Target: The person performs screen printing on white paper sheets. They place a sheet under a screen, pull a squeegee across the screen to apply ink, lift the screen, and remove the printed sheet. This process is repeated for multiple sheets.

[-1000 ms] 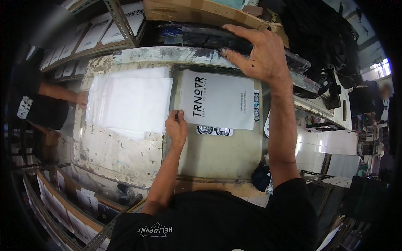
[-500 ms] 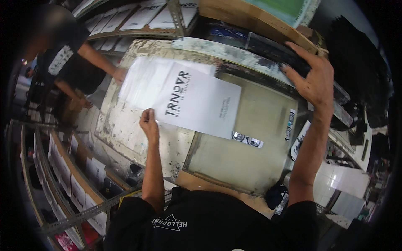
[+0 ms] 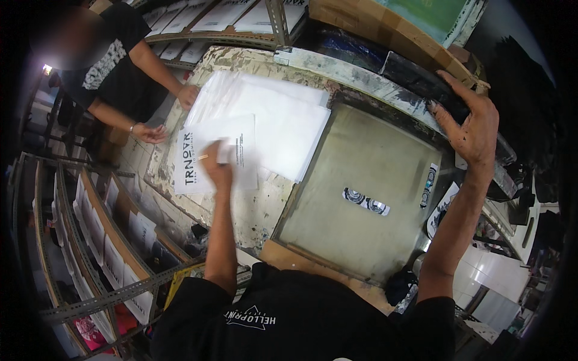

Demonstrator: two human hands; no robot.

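1. Our left hand (image 3: 217,168) is blurry, on or just over the printed sheet (image 3: 194,150); we cannot tell if its fingers pinch.
2. We see that sheet, white with black letters, at the left part of the table (image 3: 250,207), over the near left corner of a stack of white sheets (image 3: 277,123).
3. Our right hand (image 3: 472,132) has its thumb and pointing finger spread wide apart by a long black bar (image 3: 415,75); we cannot tell if it grips the bar.
4. Right of the stack we see a flat greenish-grey board (image 3: 355,162), with one shiny sticker strip (image 3: 366,201) near its middle and another strip (image 3: 428,185) by its right edge.
5. Across from us on the left, a co-worker has one hand (image 3: 188,96) at the stack's left edge and the other hand (image 3: 149,133) near the table's side.
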